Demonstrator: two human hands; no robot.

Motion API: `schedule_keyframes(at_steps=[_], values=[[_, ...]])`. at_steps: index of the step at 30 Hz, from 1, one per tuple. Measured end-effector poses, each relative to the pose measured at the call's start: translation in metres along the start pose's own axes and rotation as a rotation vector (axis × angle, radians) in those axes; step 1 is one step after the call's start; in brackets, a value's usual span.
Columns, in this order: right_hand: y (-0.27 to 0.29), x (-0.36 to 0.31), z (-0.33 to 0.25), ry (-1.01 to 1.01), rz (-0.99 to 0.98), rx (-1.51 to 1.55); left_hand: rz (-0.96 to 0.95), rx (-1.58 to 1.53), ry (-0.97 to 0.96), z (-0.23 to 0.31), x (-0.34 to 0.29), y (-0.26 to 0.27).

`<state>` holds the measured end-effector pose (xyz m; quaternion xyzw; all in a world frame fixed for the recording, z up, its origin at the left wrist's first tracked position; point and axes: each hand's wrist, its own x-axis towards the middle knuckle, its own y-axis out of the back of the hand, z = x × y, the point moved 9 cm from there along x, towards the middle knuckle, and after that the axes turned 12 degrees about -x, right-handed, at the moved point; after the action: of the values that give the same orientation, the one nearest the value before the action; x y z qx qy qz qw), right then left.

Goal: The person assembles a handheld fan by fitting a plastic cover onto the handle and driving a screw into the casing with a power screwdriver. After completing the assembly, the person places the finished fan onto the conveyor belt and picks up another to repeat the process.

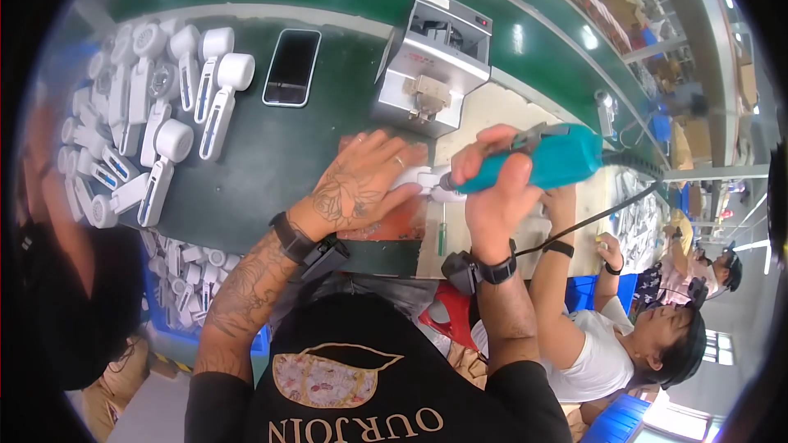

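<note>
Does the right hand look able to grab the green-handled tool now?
Probably not: the right hand is wrapped around the teal power tool, though the green-handled tool lies close by, its handle uncovered.

A dark green workbench (246, 180) carries a crowded heap of white round-headed devices (173, 141) on its left side, with 1 dark-screened phone (291, 68) lying to their right. Further right stands 1 grey box-shaped machine (439, 57), and nearer the front edge lies 1 red mat (382, 226). Beside the mat, a pale sheet (492, 107) bears 1 small green-handled screwdriver (442, 238).
</note>
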<state>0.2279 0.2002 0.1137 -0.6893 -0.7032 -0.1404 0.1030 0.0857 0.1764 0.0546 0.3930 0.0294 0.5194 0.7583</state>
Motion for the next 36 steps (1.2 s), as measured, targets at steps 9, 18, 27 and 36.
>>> schedule_keyframes(at_steps=[9,18,27,36], values=[[-0.004,-0.016,0.009,-0.017,-0.010,-0.013,-0.054,-0.022,0.051,-0.005,-0.006,-0.006],[-0.004,-0.021,0.027,-0.042,-0.032,0.150,-0.051,-0.035,0.047,-0.002,0.002,-0.009],[0.011,-0.033,0.050,-0.191,0.052,-0.002,-0.054,-0.035,-0.043,0.010,-0.003,0.004],[0.040,-0.066,-0.038,0.048,0.109,0.226,0.668,-0.252,0.477,-0.047,-0.130,0.164]])
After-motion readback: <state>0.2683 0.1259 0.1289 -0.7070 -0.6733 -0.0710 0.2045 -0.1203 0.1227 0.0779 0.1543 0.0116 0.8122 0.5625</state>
